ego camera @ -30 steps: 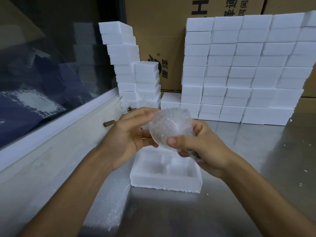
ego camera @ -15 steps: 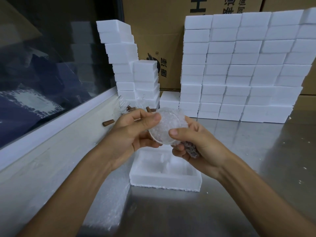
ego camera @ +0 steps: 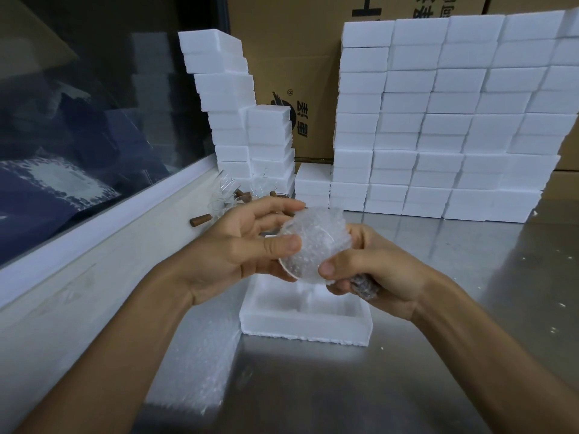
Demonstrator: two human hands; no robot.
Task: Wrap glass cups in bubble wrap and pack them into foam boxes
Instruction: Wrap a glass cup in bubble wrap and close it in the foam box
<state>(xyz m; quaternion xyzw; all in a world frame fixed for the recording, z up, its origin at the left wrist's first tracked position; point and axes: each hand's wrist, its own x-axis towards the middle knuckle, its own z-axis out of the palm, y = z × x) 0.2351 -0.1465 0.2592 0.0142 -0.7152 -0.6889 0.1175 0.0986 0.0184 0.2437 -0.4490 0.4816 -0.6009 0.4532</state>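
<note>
Bubble-wrapped glass cup (ego camera: 315,242) held over an open foam box (ego camera: 305,324).
Left hand (ego camera: 238,245) pinches the wrap's edge; right hand (ego camera: 372,270) grips its wrapped handle.

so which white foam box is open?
The low white foam box on the steel table, right under both hands, compartments showing. All the stacked white foam boxes behind look closed.
</note>
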